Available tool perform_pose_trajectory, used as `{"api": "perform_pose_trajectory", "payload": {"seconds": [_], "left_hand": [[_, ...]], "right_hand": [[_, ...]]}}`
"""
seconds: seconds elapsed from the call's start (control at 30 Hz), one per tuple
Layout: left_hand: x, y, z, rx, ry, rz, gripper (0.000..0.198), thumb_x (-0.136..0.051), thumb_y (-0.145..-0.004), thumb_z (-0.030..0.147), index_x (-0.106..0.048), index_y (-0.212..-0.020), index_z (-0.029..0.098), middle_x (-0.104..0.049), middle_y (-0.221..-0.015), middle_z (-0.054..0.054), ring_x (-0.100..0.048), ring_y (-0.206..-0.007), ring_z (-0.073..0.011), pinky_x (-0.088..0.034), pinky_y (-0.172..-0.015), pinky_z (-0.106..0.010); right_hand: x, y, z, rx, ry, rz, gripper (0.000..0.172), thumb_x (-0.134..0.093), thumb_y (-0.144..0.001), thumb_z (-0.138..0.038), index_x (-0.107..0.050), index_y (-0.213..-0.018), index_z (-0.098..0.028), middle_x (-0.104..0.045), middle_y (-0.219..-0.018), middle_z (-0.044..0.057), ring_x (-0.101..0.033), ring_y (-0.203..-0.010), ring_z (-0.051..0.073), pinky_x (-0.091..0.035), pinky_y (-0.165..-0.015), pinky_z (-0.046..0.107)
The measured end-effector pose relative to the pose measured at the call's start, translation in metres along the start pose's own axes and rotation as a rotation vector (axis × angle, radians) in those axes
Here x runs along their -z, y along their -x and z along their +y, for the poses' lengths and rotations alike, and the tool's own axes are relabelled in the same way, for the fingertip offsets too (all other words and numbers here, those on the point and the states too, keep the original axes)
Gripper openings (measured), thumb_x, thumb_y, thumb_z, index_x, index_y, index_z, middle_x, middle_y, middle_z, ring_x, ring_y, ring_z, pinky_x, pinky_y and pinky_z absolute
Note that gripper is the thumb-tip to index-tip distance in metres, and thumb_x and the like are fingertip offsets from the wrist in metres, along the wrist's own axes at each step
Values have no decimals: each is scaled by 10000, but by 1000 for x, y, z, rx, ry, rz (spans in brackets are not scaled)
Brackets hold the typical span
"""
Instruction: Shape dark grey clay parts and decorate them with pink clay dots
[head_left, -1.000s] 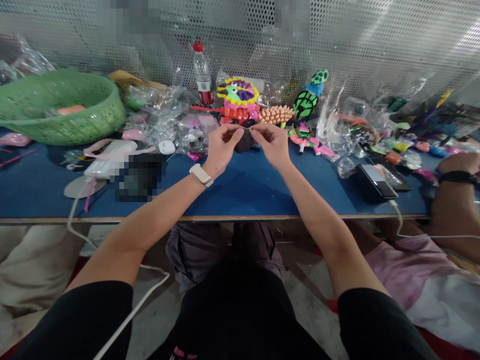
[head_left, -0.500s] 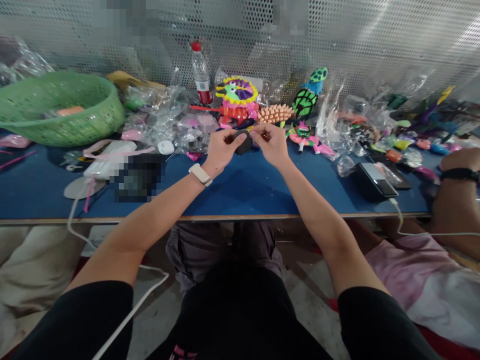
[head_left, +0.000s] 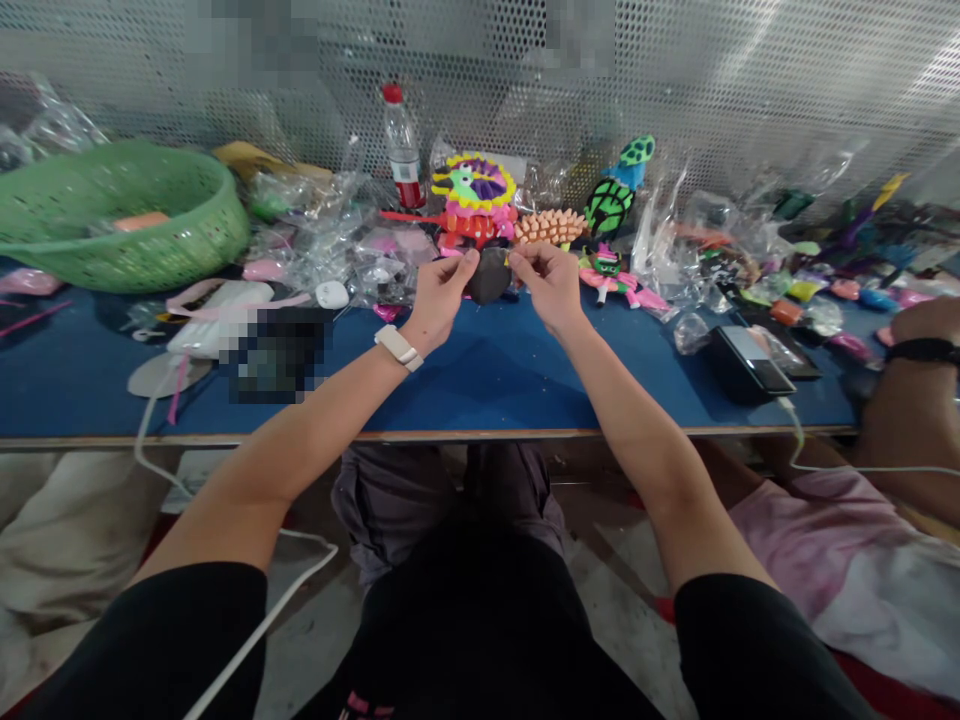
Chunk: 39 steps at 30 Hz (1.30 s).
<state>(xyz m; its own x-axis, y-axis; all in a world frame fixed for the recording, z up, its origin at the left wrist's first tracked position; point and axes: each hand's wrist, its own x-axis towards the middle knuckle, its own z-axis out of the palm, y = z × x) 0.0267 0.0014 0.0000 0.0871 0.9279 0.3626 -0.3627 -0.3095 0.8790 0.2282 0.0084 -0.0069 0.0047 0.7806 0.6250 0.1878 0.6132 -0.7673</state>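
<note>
A dark, rounded lump [head_left: 490, 277], possibly modelling clay, is held up over the blue table between my two hands. My left hand [head_left: 442, 290] pinches its left side, with the thumb along its upper edge. At the lump's right edge, my right hand [head_left: 551, 284] has thumb and fingertips closed together, with a tiny yellow bit showing there. Just behind stand a colourful figure [head_left: 480, 190] with a yellow frilled rim, a peach spiky piece [head_left: 550, 228] and a green-and-black turtle-like figure [head_left: 609, 205]. A pink figure [head_left: 611, 275] lies right of my right hand.
A green basket [head_left: 127, 270] stands at the left, a red-capped bottle [head_left: 403, 150] at the back. Clear plastic bags [head_left: 322, 245] and coloured lumps litter the table [head_left: 480, 390]. At right are a black device [head_left: 750, 362] with a cable and another person's arm [head_left: 919, 400].
My left thumb has shifted up and left, so more of the dark lump's face shows. My right hand has moved slightly right along its edge.
</note>
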Motion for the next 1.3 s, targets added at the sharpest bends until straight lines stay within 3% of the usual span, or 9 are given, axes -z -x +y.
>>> {"api": "perform_pose_trajectory", "payload": {"seconds": [0.2, 0.5, 0.6, 0.77, 1.0, 1.13, 1.3], "left_hand": [[9, -5, -12, 66, 15, -86, 571, -899, -973, 810, -807, -904, 250, -834, -928, -82, -855, -1022, -296, -720, -843, -419], [16, -7, -14, -38, -92, -116, 613, -931, -913, 853, -843, -984, 251, -845, -974, -74, -852, -1002, -269, -748, -881, -441], [18, -10, -12, -137, -175, -77, 651, -962, -848, 882, -875, -1021, 260, -870, -1003, -65, -851, -1001, -247, -753, -901, -416], [23, -16, -20, -322, -331, -15, 708, -900, -847, 954, -901, -1031, 271, -889, -1023, -76, -881, -1037, -289, -771, -928, -472], [28, -19, -25, -360, -376, -11, 680, -762, -999, 931, -922, -1126, 283, -897, -1099, -100, -884, -1117, -309, -775, -994, -519], [27, -13, -14, -456, -472, -20, 642, -739, -1042, 897, -922, -1222, 308, -911, -1230, -113, -892, -1150, -302, -774, -1000, -485], [20, -1, 0, -535, -594, -55, 686, -633, -1111, 880, -906, -1321, 286, -895, -1370, -143, -862, -1323, -336, -742, -1133, -535]], "right_hand": [[1, -1, -2, 9, -19, 8, 713, -795, -925, -978, -842, -1028, -274, -752, -870, 19, -694, -761, 184, -642, -731, 378], [1, 0, -4, -25, 20, 15, 598, -819, -999, -865, -825, -1049, -269, -737, -878, 13, -721, -825, 189, -635, -764, 362], [0, 1, -4, -21, 15, 24, 622, -823, -978, -889, -824, -1042, -270, -748, -878, 14, -723, -811, 189, -641, -764, 369], [-1, 2, -4, -8, -8, 24, 632, -821, -969, -904, -831, -1042, -276, -745, -861, 15, -732, -794, 197, -665, -774, 396], [-2, 1, -2, -55, -26, 54, 577, -840, -989, -855, -821, -1032, -280, -730, -839, 8, -743, -796, 194, -681, -779, 382], [-2, 1, 1, -64, -67, 92, 563, -848, -991, -844, -831, -1024, -282, -734, -820, 7, -751, -780, 195, -693, -781, 394], [-4, 1, 0, -143, -89, 165, 545, -887, -972, -816, -848, -1048, -278, -768, -830, 11, -775, -810, 204, -723, -825, 405]]}}
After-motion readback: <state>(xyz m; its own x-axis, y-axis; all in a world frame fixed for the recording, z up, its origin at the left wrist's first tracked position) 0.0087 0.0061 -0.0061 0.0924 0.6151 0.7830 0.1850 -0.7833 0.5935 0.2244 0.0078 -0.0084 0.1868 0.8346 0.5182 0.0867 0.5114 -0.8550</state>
